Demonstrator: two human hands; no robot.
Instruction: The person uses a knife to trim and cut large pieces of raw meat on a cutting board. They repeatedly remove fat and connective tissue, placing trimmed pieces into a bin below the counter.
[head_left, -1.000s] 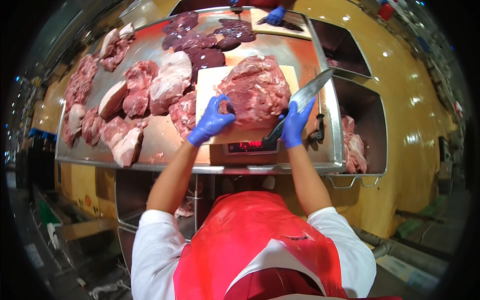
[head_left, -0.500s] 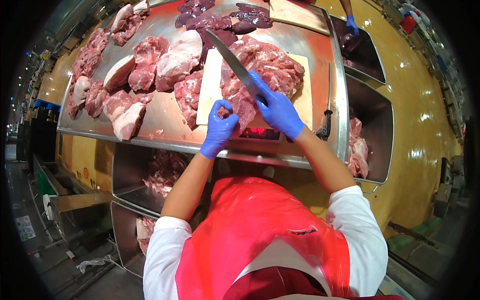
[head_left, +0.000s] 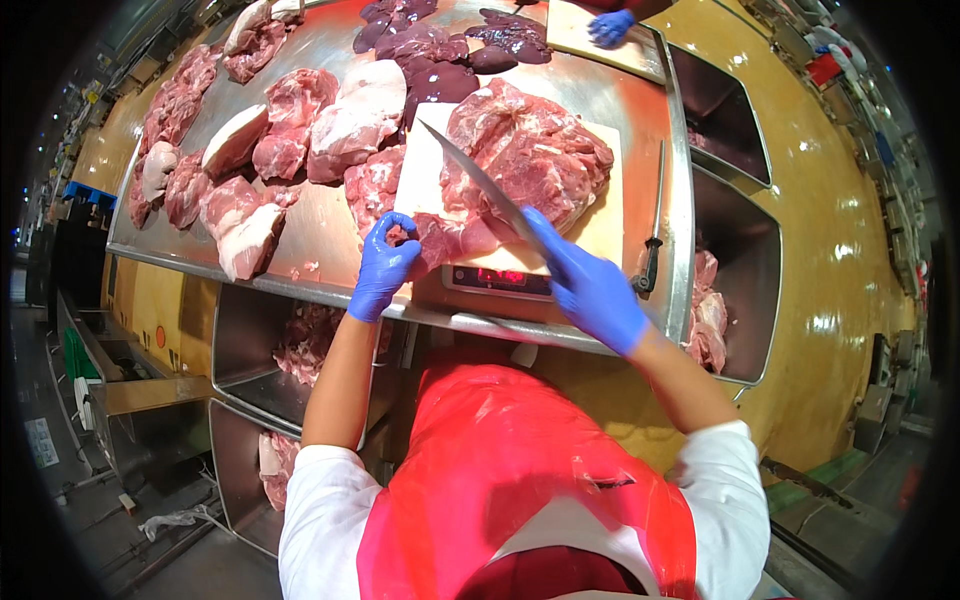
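Note:
A large cut of raw meat (head_left: 530,150) lies on a white cutting board (head_left: 424,165). My blue-gloved left hand (head_left: 383,262) is closed around the end of a meat strip (head_left: 445,240), which stretches toward the large piece. In my gloved right hand (head_left: 597,290) is a long knife (head_left: 478,180), its blade slanting up and left across the meat; my fingers hide the handle. Just below the board's near edge sits a scale display (head_left: 500,280) with lit red digits.
Several meat pieces (head_left: 240,225) cover the table's left side, with dark livers (head_left: 440,82) at the back. A sharpening steel (head_left: 654,220) lies at the right. Metal bins (head_left: 755,290) flank the table. A co-worker's gloved hand (head_left: 610,28) rests on another board (head_left: 575,30).
My left hand has pulled the meat strip left, stretching it from the large piece. My right hand and knife have moved down and right. The co-worker's hand has moved from a bin to the far board.

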